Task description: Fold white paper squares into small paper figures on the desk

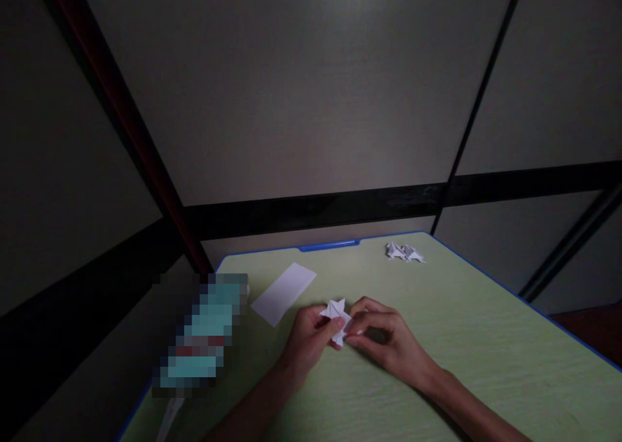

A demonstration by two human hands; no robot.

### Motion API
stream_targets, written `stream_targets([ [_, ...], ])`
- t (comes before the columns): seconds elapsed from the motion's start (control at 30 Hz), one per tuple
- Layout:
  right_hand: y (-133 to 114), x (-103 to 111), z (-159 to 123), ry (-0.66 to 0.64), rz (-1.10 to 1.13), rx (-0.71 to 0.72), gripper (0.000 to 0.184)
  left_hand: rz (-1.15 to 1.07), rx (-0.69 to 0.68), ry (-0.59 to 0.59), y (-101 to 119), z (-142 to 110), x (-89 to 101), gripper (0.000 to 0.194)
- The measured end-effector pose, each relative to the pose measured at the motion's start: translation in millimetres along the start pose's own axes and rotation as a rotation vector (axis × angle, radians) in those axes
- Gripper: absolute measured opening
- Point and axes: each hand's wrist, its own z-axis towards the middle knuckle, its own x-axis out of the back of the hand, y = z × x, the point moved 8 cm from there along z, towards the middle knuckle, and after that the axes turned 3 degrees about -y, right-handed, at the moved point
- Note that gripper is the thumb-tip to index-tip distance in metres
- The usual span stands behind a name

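Note:
Between my two hands is a white folded paper figure [334, 310] with pointed corners, held just above the table. My left hand [311, 335] grips it from the left, the thumb pressed on its face. On the other side my right hand [381, 332] pinches the figure's right edge between thumb and fingers. The fingertips cover part of the lower folds. Beyond the left hand lies a flat white rectangle of paper [284, 293]. Two finished-looking folded paper figures [404, 252] stand side by side near the far right corner.
The pale green table [486, 319] has a blue edge and a blue pen tray [330, 245] at its far side. A blurred-out phone-like screen [204, 332] with a white cable [170, 416] is at left. Large cabinet panels [311, 105] rise behind.

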Motion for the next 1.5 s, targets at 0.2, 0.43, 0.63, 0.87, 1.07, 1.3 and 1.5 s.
stream_targets([
  [0.2, 30.3, -6.5, 2.7, -0.015, 0.498, -0.292, 0.017, 0.030, -0.036, -0.019, -2.3, 2.8, -1.5, 0.018],
  [0.43, 46.2, -11.7, -0.5, 0.012, 0.559, -0.431, 0.021, 0.071, -0.038, -0.007, -3.7, 1.5, -0.2, 0.018],
  [0.63, 41.4, -4.3, 0.0, 0.086, 0.366, -0.386, 0.019, 0.091, -0.042, 0.028, -4.6, 2.7, -0.5, 0.021],
  [0.87, 34.1, 4.8, -2.3, 0.192, 0.249, -0.295, 0.017, 0.124, 0.016, 0.036, -6.6, 2.2, -2.9, 0.023],
  [1.07, 35.6, 6.0, 0.9, 0.201, 0.360, -0.238, 0.014, 0.108, 0.041, 0.015, -7.7, 1.3, -3.6, 0.021],
  [1.3, 38.7, -3.8, 2.4, 0.051, 0.603, -0.324, 0.013, 0.153, 0.041, -0.026, -8.7, -1.7, -6.8, 0.020],
  [1.5, 39.3, -11.6, 3.0, 0.003, 0.569, -0.293, 0.019, 0.159, 0.054, -0.029, -8.6, -2.5, -7.7, 0.019],
])
